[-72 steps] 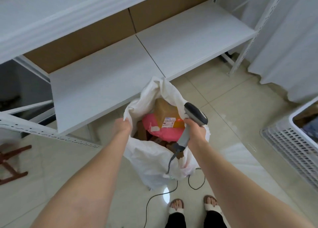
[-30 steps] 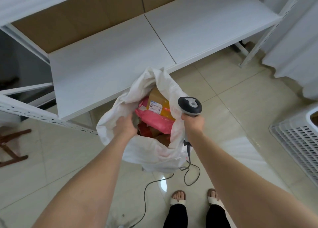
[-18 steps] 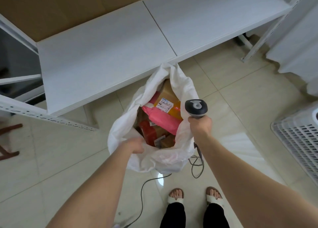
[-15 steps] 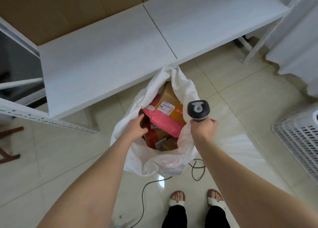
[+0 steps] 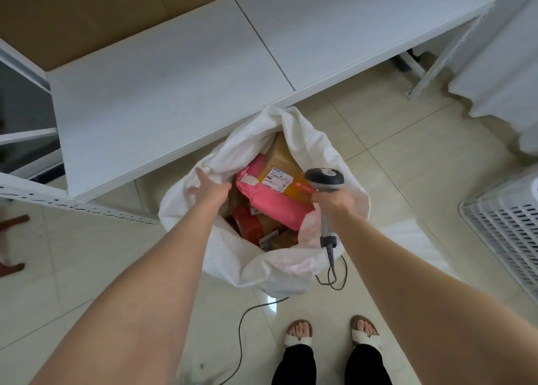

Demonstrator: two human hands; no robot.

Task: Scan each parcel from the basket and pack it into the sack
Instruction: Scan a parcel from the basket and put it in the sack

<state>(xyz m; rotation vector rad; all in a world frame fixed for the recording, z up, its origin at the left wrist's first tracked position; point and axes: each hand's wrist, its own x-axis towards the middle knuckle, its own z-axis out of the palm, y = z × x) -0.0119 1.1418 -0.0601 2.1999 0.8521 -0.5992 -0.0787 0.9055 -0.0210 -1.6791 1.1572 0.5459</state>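
Our right hand (image 5: 334, 201) curls round the one scanner (image 5: 324, 178); left hand (image 5: 208, 188) touches the one sack (image 5: 291, 271) at its rim, grip unclear. Between our fingers lie at least four parcels (image 5: 273, 204).

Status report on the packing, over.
Left hand on the sack rim, fingers spread. Right hand gripping the scanner at the sack's right rim. Pink parcel on top inside, nothing blocking the mouth.

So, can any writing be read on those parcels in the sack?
None can be read for sure.
Shipping label on the brown box: blue heading and dark print, too blurred.
White sticker on the pink parcel: too small.
Small label on the red parcel: blurred.
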